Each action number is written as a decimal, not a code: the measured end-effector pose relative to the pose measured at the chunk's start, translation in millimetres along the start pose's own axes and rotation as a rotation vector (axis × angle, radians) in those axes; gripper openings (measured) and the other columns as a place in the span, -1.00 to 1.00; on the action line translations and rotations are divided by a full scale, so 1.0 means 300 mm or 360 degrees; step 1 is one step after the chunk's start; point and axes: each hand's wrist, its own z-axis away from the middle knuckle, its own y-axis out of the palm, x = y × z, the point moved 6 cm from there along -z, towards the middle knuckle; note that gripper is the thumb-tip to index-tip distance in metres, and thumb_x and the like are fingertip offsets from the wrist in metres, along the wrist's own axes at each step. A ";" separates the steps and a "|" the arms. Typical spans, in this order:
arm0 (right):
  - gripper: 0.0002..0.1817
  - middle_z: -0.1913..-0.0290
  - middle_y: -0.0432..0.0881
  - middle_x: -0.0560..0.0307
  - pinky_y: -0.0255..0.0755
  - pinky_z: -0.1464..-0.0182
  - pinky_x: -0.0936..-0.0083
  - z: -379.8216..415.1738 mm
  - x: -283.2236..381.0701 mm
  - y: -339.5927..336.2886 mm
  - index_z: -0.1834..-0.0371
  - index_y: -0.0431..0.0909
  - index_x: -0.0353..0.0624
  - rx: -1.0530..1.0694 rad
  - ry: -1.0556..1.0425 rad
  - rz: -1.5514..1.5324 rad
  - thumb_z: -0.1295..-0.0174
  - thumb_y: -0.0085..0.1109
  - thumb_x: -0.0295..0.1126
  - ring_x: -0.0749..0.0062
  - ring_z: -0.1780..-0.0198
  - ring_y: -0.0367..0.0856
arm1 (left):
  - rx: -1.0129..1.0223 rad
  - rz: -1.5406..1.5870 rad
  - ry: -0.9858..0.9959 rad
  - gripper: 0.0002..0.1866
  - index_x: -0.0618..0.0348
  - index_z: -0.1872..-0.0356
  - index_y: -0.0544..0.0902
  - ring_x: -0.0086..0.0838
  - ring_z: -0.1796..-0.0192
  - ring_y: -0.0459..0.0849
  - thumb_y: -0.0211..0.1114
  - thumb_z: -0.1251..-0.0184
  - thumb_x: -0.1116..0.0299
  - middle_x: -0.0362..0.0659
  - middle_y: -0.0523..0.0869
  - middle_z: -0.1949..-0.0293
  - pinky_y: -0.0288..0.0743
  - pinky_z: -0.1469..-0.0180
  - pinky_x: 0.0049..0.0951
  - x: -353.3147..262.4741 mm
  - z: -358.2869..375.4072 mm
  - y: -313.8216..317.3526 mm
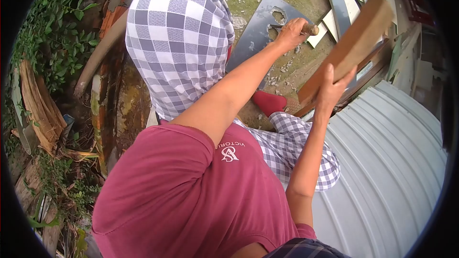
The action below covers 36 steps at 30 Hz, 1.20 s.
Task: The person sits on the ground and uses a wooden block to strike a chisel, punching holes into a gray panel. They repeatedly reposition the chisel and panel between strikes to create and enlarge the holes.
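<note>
My left hand [290, 34] is closed around the wooden handle of a chisel [311, 29], held over a dark grey slab [251, 38] on the ground. The chisel's blade is hidden beneath the hand. Two rough holes show in the slab near this hand, with pale chips around them. My right hand [330, 88] grips a long, thick wooden block [351, 43] near its lower end. The block is raised at a slant to the right of the chisel, apart from it.
A checked cloth covers my left knee [177, 28]. My foot in a red sock [270, 102] rests beside the slab. Grey and cream offcut strips [337, 7] lie at the upper right. Corrugated metal sheet [382, 162] spans the right side; plants [57, 33] and logs [40, 107] stand left.
</note>
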 end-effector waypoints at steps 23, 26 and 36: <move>-0.22 -0.21 0.36 -0.09 0.28 -0.16 0.41 0.039 -0.076 0.045 -0.42 0.05 -0.24 0.0423 0.0448 -0.0516 -0.24 0.09 -0.07 0.29 -0.15 0.40 | -0.0019 -0.0078 0.0120 -0.66 0.22 0.15 0.46 -0.06 0.08 0.54 0.30 0.01 0.46 0.00 0.57 0.21 0.41 0.06 -0.20 0.009 -0.020 0.031; -0.22 -0.22 0.33 -0.06 0.31 -0.13 0.41 0.032 -0.104 0.012 -0.42 0.02 -0.23 0.0335 0.0492 -0.0733 -0.25 0.07 -0.07 0.29 -0.15 0.38 | -0.0030 -0.0039 0.0048 -0.64 0.21 0.14 0.46 -0.08 0.08 0.54 0.29 0.01 0.43 -0.01 0.56 0.21 0.41 0.05 -0.22 0.029 -0.018 0.017; -0.29 0.10 0.44 0.15 0.43 0.25 0.57 0.177 -0.169 -0.038 -0.40 0.10 -0.09 0.0221 0.0712 -0.0842 -0.24 0.04 -0.02 0.50 0.20 0.47 | -0.0395 0.0242 -0.0486 -0.63 0.22 0.18 0.47 -0.17 0.29 0.65 0.28 0.07 0.34 0.02 0.66 0.31 0.50 0.22 -0.26 0.279 -0.225 -0.197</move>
